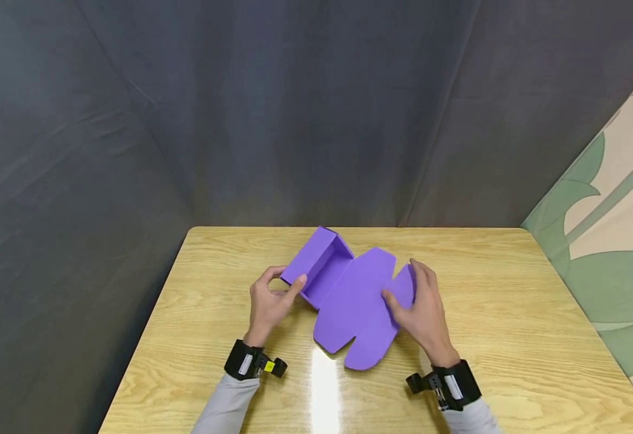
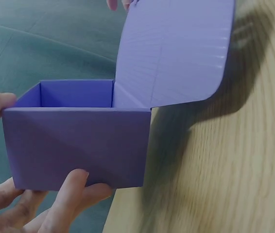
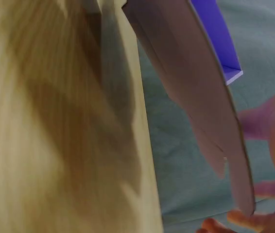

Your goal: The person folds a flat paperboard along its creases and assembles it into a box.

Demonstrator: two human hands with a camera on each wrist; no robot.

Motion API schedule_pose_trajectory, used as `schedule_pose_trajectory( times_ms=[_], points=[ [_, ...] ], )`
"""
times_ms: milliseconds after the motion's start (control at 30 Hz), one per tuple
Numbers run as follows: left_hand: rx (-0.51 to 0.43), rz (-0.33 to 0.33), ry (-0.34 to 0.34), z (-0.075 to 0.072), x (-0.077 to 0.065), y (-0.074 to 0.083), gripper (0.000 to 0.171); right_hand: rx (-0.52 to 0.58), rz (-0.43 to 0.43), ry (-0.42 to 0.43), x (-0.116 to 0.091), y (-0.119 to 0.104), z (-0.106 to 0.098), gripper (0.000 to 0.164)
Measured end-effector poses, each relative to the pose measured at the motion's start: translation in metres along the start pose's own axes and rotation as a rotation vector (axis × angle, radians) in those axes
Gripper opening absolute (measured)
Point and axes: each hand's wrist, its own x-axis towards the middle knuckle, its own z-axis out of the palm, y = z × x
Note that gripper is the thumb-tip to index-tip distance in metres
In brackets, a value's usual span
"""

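Note:
A purple cardboard box (image 1: 310, 260), its lid hinged wide open, is held tilted over the table in the head view. My left hand (image 1: 269, 304) grips the tray part at its lower left end, thumb over the near wall. In the left wrist view the fingers (image 2: 69, 199) of that hand spread under the end wall. To the right extends the lid (image 1: 351, 301) with its rounded side flaps. My right hand (image 1: 425, 310) holds the lid's front flap (image 1: 405, 288) between thumb and fingers. Seen from the right wrist, the lid's underside (image 3: 196, 73) faces the table.
The wooden table (image 1: 512, 337) lies beneath, with a bright reflection near its front. Dark grey curtains (image 1: 305, 120) hang behind it and on the left. A cloth with a leaf pattern (image 1: 615, 283) borders the right side. Both wrists wear black camera straps (image 1: 457, 386).

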Motion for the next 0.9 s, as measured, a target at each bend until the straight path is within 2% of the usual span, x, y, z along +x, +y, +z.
schedule_pose_trajectory(
  times_ms=[133, 233, 333, 467, 567, 667, 900],
  points=[
    [0.01, -0.011, 0.051, 0.001, -0.001, -0.001, 0.038, 0.174, 0.155, -0.104, -0.006, 0.0, 0.003, 0.106],
    [0.024, -0.013, 0.084, 0.002, -0.002, -0.002, 0.038, 0.347, 0.273, -0.185, -0.009, -0.002, 0.006, 0.107],
    [0.05, -0.006, 0.122, 0.004, -0.001, -0.002, 0.038, 0.493, 0.365, -0.246, -0.013, -0.006, 0.009, 0.095],
    [0.07, -0.007, 0.159, 0.007, -0.001, -0.004, 0.039, 0.619, 0.452, -0.287, -0.022, -0.014, 0.013, 0.07],
    [0.024, -0.04, 0.155, 0.008, 0.0, -0.004, 0.041, 0.668, 0.469, -0.289, -0.029, -0.019, 0.018, 0.056],
    [-0.037, -0.083, 0.143, 0.01, -0.001, -0.004, 0.043, 0.662, 0.441, -0.276, -0.034, -0.022, 0.022, 0.047],
    [-0.127, -0.118, 0.094, 0.014, -0.003, -0.005, 0.042, 0.621, 0.37, -0.194, -0.034, -0.025, 0.02, 0.042]
  ],
)
